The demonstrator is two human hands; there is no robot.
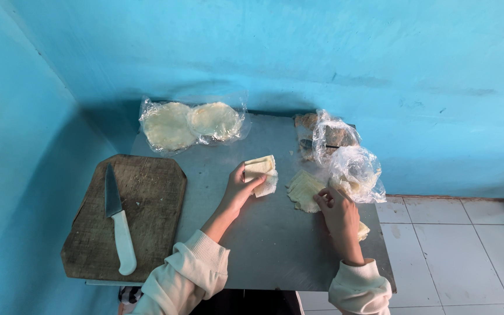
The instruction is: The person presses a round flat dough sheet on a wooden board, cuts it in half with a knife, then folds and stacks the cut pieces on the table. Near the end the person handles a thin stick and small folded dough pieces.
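Head view: left hand (pixel 241 188) closed round folded pale pastry sheet (pixel 261 173), held just above steel table (pixel 269 245). Right hand (pixel 336 211) pinching top sheet of cut pastry stack (pixel 303 191), beside crumpled clear plastic bag (pixel 354 169). Sealed clear bag of round wrappers (pixel 191 122) at back left, against blue wall. White-handled knife (pixel 118 219) lying on worn wooden cutting board (pixel 126 216), left edge.

One head-worn camera looks steeply down, from close above, at the metal table (pixel 275 245) against the blue wall (pixel 322 52).
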